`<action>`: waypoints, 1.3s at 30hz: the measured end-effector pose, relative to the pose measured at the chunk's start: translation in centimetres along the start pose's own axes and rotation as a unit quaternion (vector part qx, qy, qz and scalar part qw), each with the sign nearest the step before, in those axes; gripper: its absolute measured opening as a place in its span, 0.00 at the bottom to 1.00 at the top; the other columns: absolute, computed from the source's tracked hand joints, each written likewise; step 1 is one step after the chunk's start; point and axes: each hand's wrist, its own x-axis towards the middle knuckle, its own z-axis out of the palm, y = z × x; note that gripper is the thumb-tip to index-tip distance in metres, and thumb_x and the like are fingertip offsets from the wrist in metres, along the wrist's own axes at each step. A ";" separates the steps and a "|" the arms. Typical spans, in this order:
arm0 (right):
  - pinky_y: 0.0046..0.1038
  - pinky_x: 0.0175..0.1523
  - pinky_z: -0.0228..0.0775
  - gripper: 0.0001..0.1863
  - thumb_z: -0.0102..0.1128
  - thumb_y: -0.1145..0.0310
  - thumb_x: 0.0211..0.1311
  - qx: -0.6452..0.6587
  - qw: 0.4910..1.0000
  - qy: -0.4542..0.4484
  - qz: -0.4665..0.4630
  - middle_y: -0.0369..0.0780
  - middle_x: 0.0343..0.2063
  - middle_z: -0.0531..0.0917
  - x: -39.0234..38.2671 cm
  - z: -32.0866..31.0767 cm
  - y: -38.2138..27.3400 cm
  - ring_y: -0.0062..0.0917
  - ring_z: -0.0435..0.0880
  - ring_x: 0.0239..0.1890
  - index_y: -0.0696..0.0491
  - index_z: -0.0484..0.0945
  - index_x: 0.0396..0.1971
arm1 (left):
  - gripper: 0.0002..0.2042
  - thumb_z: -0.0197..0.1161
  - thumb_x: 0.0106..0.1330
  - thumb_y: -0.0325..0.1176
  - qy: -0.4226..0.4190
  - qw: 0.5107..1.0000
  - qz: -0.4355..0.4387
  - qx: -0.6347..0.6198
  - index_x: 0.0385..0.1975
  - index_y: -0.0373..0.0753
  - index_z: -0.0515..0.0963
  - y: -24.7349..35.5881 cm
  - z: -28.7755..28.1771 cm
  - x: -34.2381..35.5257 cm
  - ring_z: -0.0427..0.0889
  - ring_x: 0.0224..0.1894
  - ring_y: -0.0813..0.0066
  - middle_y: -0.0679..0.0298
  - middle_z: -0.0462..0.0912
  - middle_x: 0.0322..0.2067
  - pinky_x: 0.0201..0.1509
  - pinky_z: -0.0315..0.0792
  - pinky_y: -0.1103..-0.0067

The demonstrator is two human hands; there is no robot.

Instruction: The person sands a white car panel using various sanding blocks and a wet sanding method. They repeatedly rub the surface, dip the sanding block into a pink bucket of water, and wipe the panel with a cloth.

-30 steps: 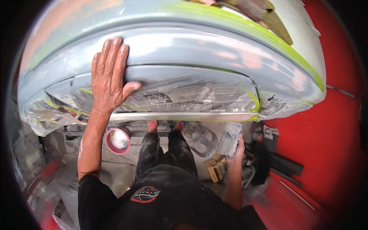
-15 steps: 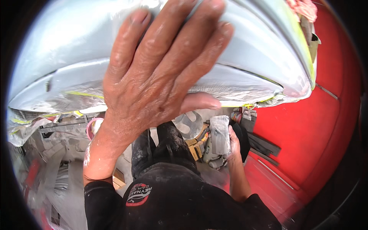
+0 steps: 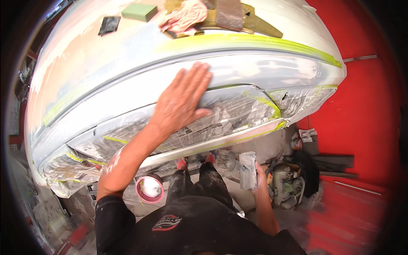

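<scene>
The curved body panel (image 3: 263,68) looks smooth and glossy, the masking paper (image 3: 238,114) along its lower edge wrinkled; near its upper edge lie a crumpled cloth rag (image 3: 187,17) and a matt green block (image 3: 137,13).

The car body (image 3: 85,59), upper frame, bore a black pad (image 3: 109,26), green block (image 3: 138,12) and pink cloth (image 3: 185,18); a pink bucket (image 3: 149,200) stood lower left on the floor (image 3: 268,146).

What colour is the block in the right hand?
The block in the right hand is grey, with paler patches; it shows best in the head view.
</scene>
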 end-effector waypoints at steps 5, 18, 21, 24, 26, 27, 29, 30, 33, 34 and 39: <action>0.38 0.55 0.79 0.29 0.55 0.50 0.74 0.036 0.998 0.042 -0.023 0.45 0.51 0.85 -1.5 -3.4 -0.5 0.35 0.86 0.49 0.57 0.75 0.63 | 0.50 0.54 0.65 0.70 0.043 0.995 0.073 0.043 0.74 0.32 0.59 4.9 4.2 11.7 0.53 0.80 0.56 0.51 0.56 0.77 0.82 0.51 0.64; 0.42 0.47 0.81 0.30 0.53 0.45 0.74 0.168 0.975 0.134 -0.053 0.45 0.48 0.85 -3.8 -12.7 -2.4 0.38 0.86 0.44 0.54 0.74 0.63 | 0.50 0.47 0.68 0.73 0.047 0.992 0.100 0.058 0.74 0.30 0.59 20.2 14.8 35.2 0.50 0.80 0.54 0.49 0.55 0.77 0.82 0.49 0.62; 0.42 0.48 0.81 0.30 0.52 0.45 0.75 0.144 0.981 0.111 -0.064 0.45 0.47 0.85 -3.9 -12.0 -3.5 0.38 0.86 0.44 0.54 0.73 0.63 | 0.50 0.48 0.68 0.72 0.068 0.989 0.120 0.051 0.73 0.30 0.60 20.9 15.1 35.8 0.51 0.80 0.54 0.48 0.57 0.76 0.81 0.50 0.62; 0.41 0.48 0.80 0.31 0.52 0.45 0.74 0.105 0.988 0.094 -0.062 0.46 0.48 0.85 -2.7 -12.4 -4.6 0.38 0.86 0.44 0.55 0.73 0.63 | 0.49 0.49 0.68 0.72 0.027 0.991 0.129 0.037 0.73 0.30 0.60 19.5 12.7 32.8 0.54 0.79 0.54 0.48 0.58 0.76 0.81 0.51 0.62; 0.40 0.51 0.80 0.31 0.53 0.45 0.74 0.071 0.989 0.119 -0.042 0.46 0.48 0.85 -1.7 -11.6 -5.6 0.38 0.86 0.45 0.56 0.73 0.64 | 0.49 0.49 0.68 0.72 0.058 0.991 0.118 0.029 0.73 0.29 0.60 17.6 12.4 29.5 0.54 0.79 0.52 0.47 0.58 0.76 0.82 0.50 0.62; 0.39 0.52 0.79 0.32 0.53 0.46 0.74 0.079 0.990 0.108 -0.049 0.45 0.49 0.84 -0.9 -10.7 -6.1 0.37 0.86 0.46 0.56 0.73 0.64 | 0.49 0.49 0.68 0.72 0.054 0.992 0.108 0.036 0.73 0.29 0.60 16.0 11.5 27.5 0.54 0.79 0.52 0.46 0.57 0.76 0.82 0.50 0.62; 0.38 0.55 0.78 0.32 0.54 0.46 0.74 0.098 0.988 0.095 -0.066 0.45 0.50 0.84 -0.1 -9.1 -6.8 0.36 0.85 0.48 0.57 0.74 0.63 | 0.49 0.48 0.68 0.72 0.047 0.994 0.090 0.033 0.74 0.30 0.59 13.6 9.8 23.5 0.52 0.80 0.53 0.46 0.56 0.76 0.82 0.49 0.61; 0.38 0.56 0.77 0.31 0.54 0.46 0.74 0.097 0.991 0.069 -0.063 0.45 0.51 0.84 0.5 -8.7 -7.1 0.36 0.85 0.49 0.57 0.74 0.63 | 0.50 0.48 0.68 0.72 0.041 0.996 0.078 0.032 0.74 0.30 0.58 12.3 8.8 21.6 0.51 0.80 0.54 0.47 0.55 0.77 0.82 0.48 0.61; 0.38 0.55 0.78 0.30 0.52 0.46 0.75 0.099 0.994 0.012 -0.050 0.44 0.50 0.85 2.2 -7.9 -7.3 0.36 0.85 0.48 0.56 0.75 0.62 | 0.51 0.45 0.67 0.74 0.014 0.998 0.048 0.049 0.76 0.33 0.55 9.0 6.1 16.5 0.50 0.81 0.54 0.49 0.53 0.78 0.83 0.47 0.61; 0.38 0.51 0.80 0.29 0.50 0.47 0.75 0.102 0.994 0.002 -0.042 0.44 0.48 0.86 2.7 -7.5 -7.3 0.36 0.87 0.45 0.55 0.76 0.61 | 0.51 0.45 0.67 0.74 0.005 0.998 0.036 0.054 0.77 0.34 0.55 8.1 5.4 14.8 0.49 0.81 0.53 0.49 0.53 0.78 0.83 0.47 0.61; 0.32 0.48 0.79 0.27 0.48 0.50 0.77 0.058 0.995 -0.082 -0.028 0.45 0.43 0.86 3.5 -4.6 -8.4 0.32 0.87 0.41 0.58 0.79 0.56 | 0.51 0.43 0.67 0.75 -0.039 0.996 -0.036 0.071 0.77 0.34 0.55 4.3 1.3 6.3 0.49 0.81 0.51 0.49 0.52 0.78 0.82 0.46 0.59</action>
